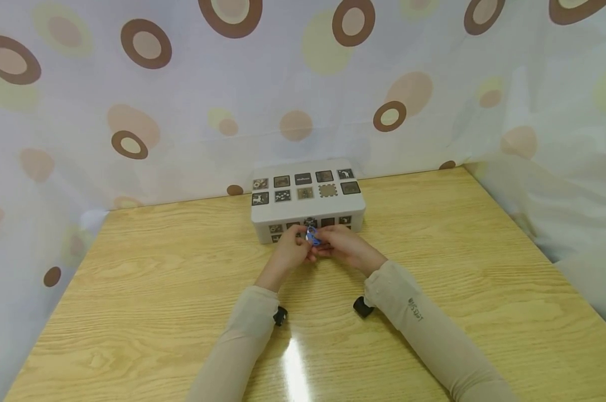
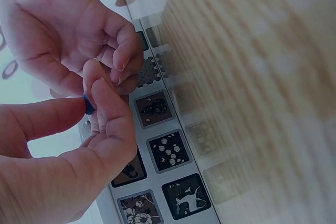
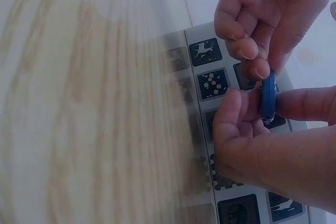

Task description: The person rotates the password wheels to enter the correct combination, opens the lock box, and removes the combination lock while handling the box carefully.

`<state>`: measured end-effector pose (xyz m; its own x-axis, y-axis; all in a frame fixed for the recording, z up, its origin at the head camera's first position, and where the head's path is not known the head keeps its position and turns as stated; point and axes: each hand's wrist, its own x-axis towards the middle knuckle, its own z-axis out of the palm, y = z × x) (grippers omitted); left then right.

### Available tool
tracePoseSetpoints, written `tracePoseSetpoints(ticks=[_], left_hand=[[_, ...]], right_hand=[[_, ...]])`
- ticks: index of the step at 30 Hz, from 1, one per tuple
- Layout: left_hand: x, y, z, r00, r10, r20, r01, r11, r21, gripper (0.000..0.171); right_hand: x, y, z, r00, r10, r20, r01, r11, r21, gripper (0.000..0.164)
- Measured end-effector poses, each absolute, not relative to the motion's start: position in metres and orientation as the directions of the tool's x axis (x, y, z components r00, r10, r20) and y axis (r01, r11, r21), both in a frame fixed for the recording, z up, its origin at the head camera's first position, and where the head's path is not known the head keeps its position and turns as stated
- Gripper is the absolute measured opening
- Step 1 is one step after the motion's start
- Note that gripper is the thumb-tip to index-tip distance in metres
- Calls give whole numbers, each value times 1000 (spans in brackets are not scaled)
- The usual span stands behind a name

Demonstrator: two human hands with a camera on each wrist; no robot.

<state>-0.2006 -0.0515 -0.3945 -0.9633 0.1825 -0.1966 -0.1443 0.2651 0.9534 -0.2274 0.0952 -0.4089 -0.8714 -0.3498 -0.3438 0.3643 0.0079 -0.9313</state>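
A small, flat blue padlock [image 1: 313, 237] is at the middle of the box's front, close to the metal clasp [image 1: 310, 221]. My left hand [image 1: 290, 249] pinches its left side. From the right, my right hand [image 1: 350, 246] grips it too. In the right wrist view the padlock [image 3: 268, 98] stands edge-on between the right thumb and index finger, and the left fingertips meet its far end. Only a sliver of the padlock [image 2: 88, 105] shows past the left thumb in the left wrist view. Whether it is hooked through the clasp is hidden by the fingers.
The white box [image 1: 308, 208] with dark picture squares stands with its lid down at the back of the wooden table [image 1: 182, 290]. Behind it hangs a patterned curtain [image 1: 263, 84]. Dark wrist devices [image 1: 363, 307] sit below both cuffs.
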Motion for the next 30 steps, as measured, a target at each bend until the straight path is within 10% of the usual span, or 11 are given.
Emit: tracePoseSetpoints(ticks=[30], left_hand=[[-201,-53,-394,-964,187,-192,-135,280,951,40]], right_hand=[[-225,94,-406,-870,-361,-335,361,-4,-933,39]])
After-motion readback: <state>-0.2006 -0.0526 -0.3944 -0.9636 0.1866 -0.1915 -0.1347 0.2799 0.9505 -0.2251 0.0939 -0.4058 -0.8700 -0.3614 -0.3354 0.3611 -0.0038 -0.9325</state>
